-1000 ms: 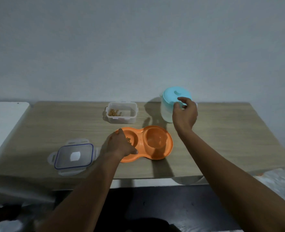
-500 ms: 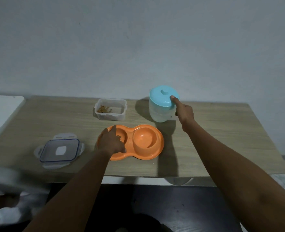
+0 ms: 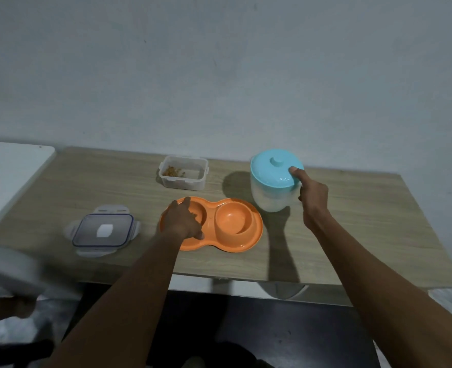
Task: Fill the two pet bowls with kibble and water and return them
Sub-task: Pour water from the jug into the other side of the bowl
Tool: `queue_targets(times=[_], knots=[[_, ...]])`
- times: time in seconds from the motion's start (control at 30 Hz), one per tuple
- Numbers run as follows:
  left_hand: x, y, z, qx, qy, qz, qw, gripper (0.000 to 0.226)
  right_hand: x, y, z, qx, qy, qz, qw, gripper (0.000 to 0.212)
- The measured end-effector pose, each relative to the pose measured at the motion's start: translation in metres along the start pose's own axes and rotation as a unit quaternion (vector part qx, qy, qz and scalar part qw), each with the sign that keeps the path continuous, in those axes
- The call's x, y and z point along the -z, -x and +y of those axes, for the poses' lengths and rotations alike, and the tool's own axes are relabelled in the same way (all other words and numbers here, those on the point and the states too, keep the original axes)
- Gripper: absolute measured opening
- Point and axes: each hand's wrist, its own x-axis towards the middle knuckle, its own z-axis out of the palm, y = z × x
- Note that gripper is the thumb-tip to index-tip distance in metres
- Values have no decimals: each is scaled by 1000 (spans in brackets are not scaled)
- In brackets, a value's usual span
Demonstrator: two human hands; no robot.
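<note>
Under the left hand, the orange double pet bowl is lying on the wooden table. This hand is covering the left compartment, with the thumb resting on the near rim. I cannot tell whether the other fingers are curling round the rim or only lying in the hollow. Further right, the right hand is gripping the side of the lidded jug. Its fingers are wrapping what I am judging to be the handle, and the thumb is pressing on the edge of the turquoise lid.

The step in hand, I am judging, is pouring the water. To do it well, the left hand should be holding the bowl flat on the table. The right hand should be lifting the jug upright, bringing it over the right compartment and tilting it slowly, with the thumb holding the lid down.

Left of the left hand, a clip-lock lid is lying flat. Beyond that hand, the clear kibble box is standing open, with only a little kibble in its left corner. A few kibble pieces are showing in the left compartment beside the knuckles. Between the hands, the right compartment is looking dry. The jug is frosted, so I am not reading its level.
</note>
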Motion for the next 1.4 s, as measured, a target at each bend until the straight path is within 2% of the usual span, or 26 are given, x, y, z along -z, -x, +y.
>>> queue_targets(times=[0.07, 0.13, 0.2, 0.3, 0.33, 0.43, 0.53, 0.77, 0.83, 1.23, 1.4], knots=[[1, 2, 0, -3, 1, 2, 1000, 128, 7, 10, -6, 24, 10, -10, 1000, 68], [1, 3, -1, -4, 7, 2, 1000, 127, 12, 21, -11, 39, 20, -21, 999, 77], [1, 6, -2, -11, 9, 1, 1000, 126, 18, 31, -15, 39, 25, -28, 999, 67], [2, 8, -3, -16, 7, 6, 1000, 125, 25, 48, -20, 41, 52, -31, 997, 40], [1, 9, -3, -17, 8, 6, 1000, 125, 27, 52, -20, 45, 56, -32, 997, 39], [1, 10, -4, -17, 14, 4, 1000, 126, 34, 62, -17, 49, 74, -32, 996, 45], [1, 10, -3, -15, 15, 0, 1000, 125, 41, 65, -13, 49, 104, -41, 993, 43], [1, 8, -3, -12, 2, 0, 1000, 125, 46, 68, -6, 23, 168, -45, 985, 77], [0, 7, -4, -13, 0, -3, 1000, 125, 44, 68, -5, 24, 184, -45, 982, 79], [-2, 5, -6, -22, 3, 5, 1000, 126, 32, 67, -2, 59, 264, -41, 962, 50], [-2, 3, -7, -28, -7, 2, 1000, 127, 32, 68, -2, 60, 277, -38, 958, 50]])
